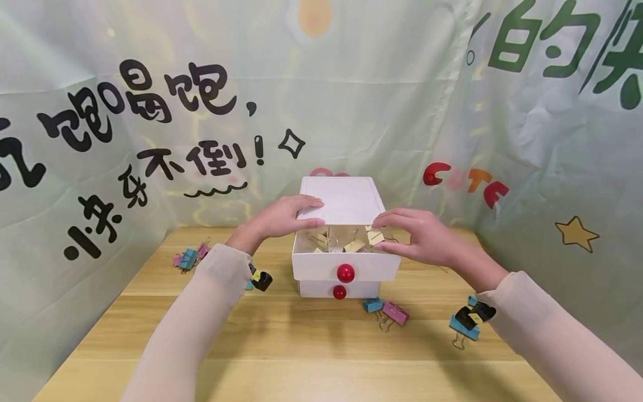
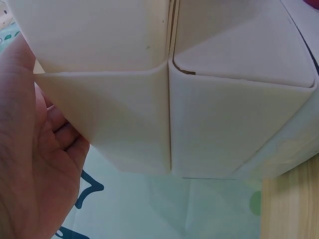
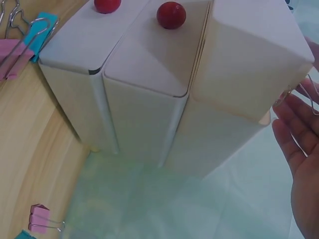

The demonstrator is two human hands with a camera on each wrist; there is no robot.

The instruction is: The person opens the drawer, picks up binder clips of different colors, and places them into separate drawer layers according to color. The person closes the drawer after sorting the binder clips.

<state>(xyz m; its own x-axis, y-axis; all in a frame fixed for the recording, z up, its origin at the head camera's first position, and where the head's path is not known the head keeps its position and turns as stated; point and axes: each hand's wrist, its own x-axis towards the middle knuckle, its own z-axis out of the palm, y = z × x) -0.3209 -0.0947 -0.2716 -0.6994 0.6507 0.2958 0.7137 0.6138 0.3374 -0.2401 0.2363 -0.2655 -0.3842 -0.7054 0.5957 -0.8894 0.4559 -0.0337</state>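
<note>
We're looking at the pulled-out white plastic top drawer (image 1: 321,267), w/ sev. gold metal binder clips (image 1: 354,245) already lying inside; filling's seeming well under way, by our read. R. hand (image 1: 427,237) is apparently pinching a gold clip (image 1: 374,237) at the drawer's r. side, thumb & fingertips closing in on it. L. hand (image 1: 287,218) is resting at the l. edge, fingers parted, gripping nothing we're able to make out. Blue metal binder clips (image 1: 373,305) & pink metal binder clips (image 1: 396,313) are lying outside, on the wooden table (image 1: 281,363), prob. remaining for later.

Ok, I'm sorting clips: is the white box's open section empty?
Not empty: the head view shows pale yellow binder clips inside the white box. How full it is, I cannot tell.
</note>
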